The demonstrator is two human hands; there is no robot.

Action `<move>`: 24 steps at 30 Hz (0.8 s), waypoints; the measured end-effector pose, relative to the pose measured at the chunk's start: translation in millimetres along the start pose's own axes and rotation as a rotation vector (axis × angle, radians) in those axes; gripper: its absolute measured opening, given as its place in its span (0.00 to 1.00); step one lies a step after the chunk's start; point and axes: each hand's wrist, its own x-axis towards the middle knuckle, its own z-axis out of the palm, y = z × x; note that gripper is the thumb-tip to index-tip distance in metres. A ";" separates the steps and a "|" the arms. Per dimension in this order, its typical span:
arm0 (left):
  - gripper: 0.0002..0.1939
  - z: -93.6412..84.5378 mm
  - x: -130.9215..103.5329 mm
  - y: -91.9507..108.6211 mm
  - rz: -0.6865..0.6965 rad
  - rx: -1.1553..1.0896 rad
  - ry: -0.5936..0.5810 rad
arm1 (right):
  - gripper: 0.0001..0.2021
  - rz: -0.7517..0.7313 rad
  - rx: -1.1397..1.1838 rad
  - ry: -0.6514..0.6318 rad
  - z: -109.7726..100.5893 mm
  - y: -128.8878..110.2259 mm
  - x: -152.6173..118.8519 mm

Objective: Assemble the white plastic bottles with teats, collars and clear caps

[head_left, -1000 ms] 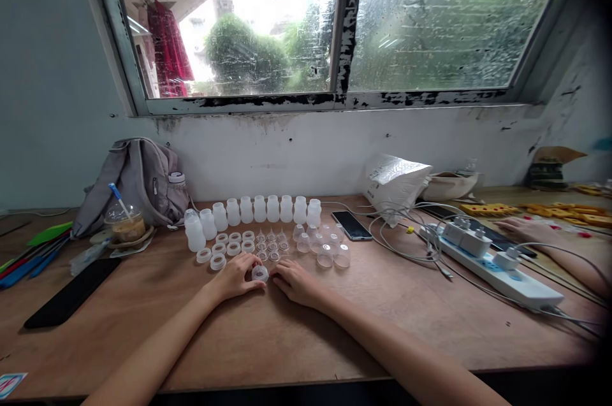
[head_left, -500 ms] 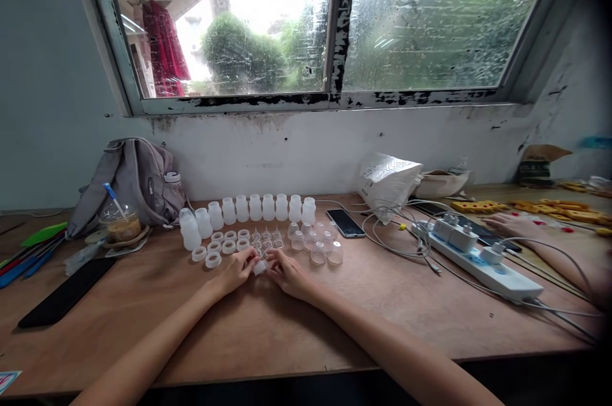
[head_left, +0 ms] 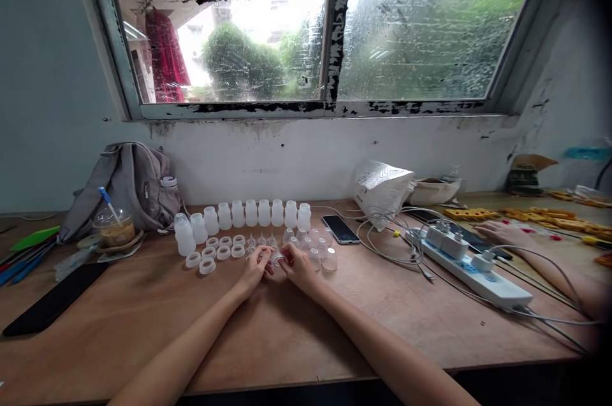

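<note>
My left hand point(head_left: 259, 266) and my right hand point(head_left: 297, 268) are close together over the table, fingers bent inward. Between their fingertips is a small clear piece point(head_left: 276, 259), partly covered; both hands are closed on it. Behind and to the left stands a curved row of frosted white bottles point(head_left: 251, 213). White rings point(head_left: 223, 252) lie in rows in front of the bottles. Clear nipple-shaped pieces point(head_left: 261, 240) sit just behind my hands. Clear dome-shaped caps point(head_left: 329, 259) are grouped beside my right hand.
A phone point(head_left: 341, 229) lies right of the caps. Cables and a white power strip point(head_left: 478, 270) run across the right side, near another person's hand point(head_left: 507, 234). At left are a cup point(head_left: 116, 231), a grey backpack point(head_left: 129, 189) and a black case point(head_left: 56, 297).
Both my hands have moved slightly right, toward the caps, with the small clear piece between them. The whole view has shifted a little.
</note>
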 end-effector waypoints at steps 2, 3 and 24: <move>0.16 1.2 -7.0 3.1 0.022 -0.005 -0.025 | 0.03 0.020 -0.031 -0.003 1.7 3.0 0.1; 0.14 1.5 -9.6 5.0 0.034 -0.006 -0.046 | 0.03 0.029 -0.038 -0.007 2.4 3.7 0.2; 0.16 0.0 -19.2 15.9 0.214 0.383 -0.030 | 0.06 0.141 -0.218 -0.047 10.3 5.6 4.7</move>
